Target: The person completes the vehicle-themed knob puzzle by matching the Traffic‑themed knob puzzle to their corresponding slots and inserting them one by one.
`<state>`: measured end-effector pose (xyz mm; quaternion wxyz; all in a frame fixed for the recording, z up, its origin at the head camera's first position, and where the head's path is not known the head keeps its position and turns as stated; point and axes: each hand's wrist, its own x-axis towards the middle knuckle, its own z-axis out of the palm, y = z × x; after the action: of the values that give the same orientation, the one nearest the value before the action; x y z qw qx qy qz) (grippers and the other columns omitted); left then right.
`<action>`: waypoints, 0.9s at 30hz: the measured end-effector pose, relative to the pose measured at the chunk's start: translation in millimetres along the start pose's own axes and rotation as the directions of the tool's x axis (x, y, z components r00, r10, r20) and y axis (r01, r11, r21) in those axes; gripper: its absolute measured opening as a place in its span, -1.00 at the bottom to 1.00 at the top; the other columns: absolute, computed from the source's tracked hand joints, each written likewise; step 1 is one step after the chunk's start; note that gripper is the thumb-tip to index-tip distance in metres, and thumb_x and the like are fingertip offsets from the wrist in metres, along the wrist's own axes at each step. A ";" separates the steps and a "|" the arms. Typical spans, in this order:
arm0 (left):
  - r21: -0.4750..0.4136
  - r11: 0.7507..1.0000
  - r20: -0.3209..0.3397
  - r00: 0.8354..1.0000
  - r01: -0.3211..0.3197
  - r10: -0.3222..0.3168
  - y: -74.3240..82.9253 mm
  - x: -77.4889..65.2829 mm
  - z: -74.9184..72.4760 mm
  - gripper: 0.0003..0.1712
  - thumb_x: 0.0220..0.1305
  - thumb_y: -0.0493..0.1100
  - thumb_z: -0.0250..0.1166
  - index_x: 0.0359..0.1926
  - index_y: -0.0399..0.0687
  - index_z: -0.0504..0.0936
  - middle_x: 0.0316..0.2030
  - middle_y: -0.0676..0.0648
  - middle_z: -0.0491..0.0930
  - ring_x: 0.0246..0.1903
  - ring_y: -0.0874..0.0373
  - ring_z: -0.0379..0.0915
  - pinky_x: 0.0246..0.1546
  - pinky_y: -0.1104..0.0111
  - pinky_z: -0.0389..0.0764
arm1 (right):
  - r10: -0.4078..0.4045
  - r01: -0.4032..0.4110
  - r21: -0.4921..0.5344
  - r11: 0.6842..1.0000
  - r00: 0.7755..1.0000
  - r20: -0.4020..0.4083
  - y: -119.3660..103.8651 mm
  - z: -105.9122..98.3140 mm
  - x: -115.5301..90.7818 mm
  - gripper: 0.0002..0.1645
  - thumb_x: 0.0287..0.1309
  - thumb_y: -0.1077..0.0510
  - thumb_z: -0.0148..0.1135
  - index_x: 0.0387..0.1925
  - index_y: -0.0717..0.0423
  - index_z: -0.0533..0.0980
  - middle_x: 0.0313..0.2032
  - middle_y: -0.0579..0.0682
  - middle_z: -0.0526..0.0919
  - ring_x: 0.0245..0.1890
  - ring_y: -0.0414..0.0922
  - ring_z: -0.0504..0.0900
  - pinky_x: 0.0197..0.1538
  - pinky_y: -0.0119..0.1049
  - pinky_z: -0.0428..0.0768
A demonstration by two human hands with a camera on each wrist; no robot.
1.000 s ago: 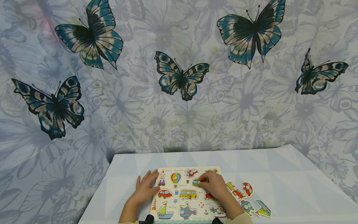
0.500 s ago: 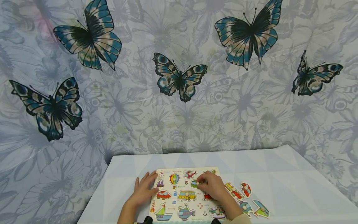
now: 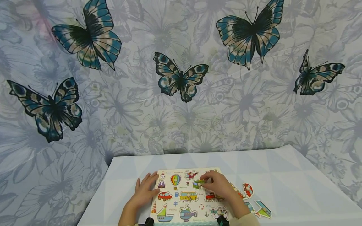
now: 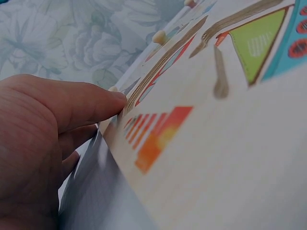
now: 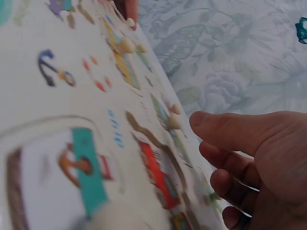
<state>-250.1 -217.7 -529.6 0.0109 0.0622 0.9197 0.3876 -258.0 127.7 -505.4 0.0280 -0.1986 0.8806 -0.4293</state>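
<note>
A pale wooden puzzle board (image 3: pixel 181 204) with knobbed vehicle pieces lies on the table. My left hand (image 3: pixel 144 191) rests at its left edge, fingers spread; in the left wrist view the thumb (image 4: pixel 91 103) touches the board's edge. Over the upper right part is my right hand (image 3: pixel 219 185), beside a green vehicle piece (image 3: pixel 197 184). In the right wrist view its thumb and loosely bent fingers (image 5: pixel 235 129) stand just off that piece's wooden knob (image 5: pixel 173 120), holding nothing visible. A red train (image 3: pixel 210 196) lies below, partly hidden by the hand.
Right of the board lie several loose pieces: a red one (image 3: pixel 248 190), a green-and-blue one (image 3: pixel 263 209), and others partly behind the right forearm. The white table (image 3: pixel 299 185) ends at a wall covering (image 3: pixel 243 125) with butterflies.
My right hand has let go of the green vehicle piece and drawn back to the right, showing more of it. The left hand stays at the board's edge. The head view has shifted slightly.
</note>
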 end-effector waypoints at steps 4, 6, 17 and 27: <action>0.002 1.000 0.002 1.000 -0.005 0.005 0.6 1.3 0.4 -0.26 0.16 -0.22 0.38 0.38 -0.17 0.43 0.50 -0.16 0.24 0.55 -0.31 -0.15 0.41 -0.33 -0.55 | 0.022 -0.022 0.014 1.000 1.000 -0.007 3.1 -15.4 -3.9 -0.81 0.23 0.15 0.33 -0.13 0.06 0.69 -0.17 0.00 0.66 -0.44 -0.22 0.42 -0.42 -0.38 0.45; 0.001 1.000 0.005 1.000 -0.007 0.007 0.4 1.7 0.5 -0.27 0.16 -0.22 0.38 0.38 -0.17 0.42 0.50 -0.17 0.24 0.55 -0.31 -0.15 0.41 -0.33 -0.55 | 0.033 -0.032 0.008 0.999 0.999 -0.004 5.5 -23.6 -5.8 -0.85 0.25 0.13 0.32 -0.17 0.03 0.70 -0.20 -0.03 0.68 -0.45 -0.22 0.39 -0.42 -0.38 0.43; 0.003 1.000 0.000 1.000 -0.001 0.001 -0.1 0.5 -0.7 -0.25 0.15 -0.22 0.38 0.38 -0.17 0.42 0.50 -0.16 0.24 0.55 -0.31 -0.15 0.42 -0.33 -0.56 | 0.101 -0.104 0.070 0.992 0.994 0.040 15.4 -64.6 -20.9 -0.83 0.28 0.15 0.27 -0.17 0.08 0.71 -0.17 0.00 0.72 -0.48 -0.20 0.43 -0.44 -0.33 0.48; 0.001 1.000 0.001 1.000 0.023 -0.023 1.6 1.5 -0.7 -0.25 0.14 -0.22 0.39 0.38 -0.15 0.43 0.50 -0.16 0.23 0.55 -0.31 -0.18 0.41 -0.33 -0.59 | 0.100 -0.103 0.028 0.994 0.992 0.081 35.5 -87.3 -34.0 -0.80 0.24 0.12 0.31 -0.15 0.09 0.72 -0.12 0.07 0.75 -0.42 -0.19 0.53 -0.32 -0.35 0.55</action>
<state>-251.5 -216.9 -528.0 0.0158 0.0518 0.9205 0.3869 -257.5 225.1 -481.7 0.0879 -0.1699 0.8808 -0.4330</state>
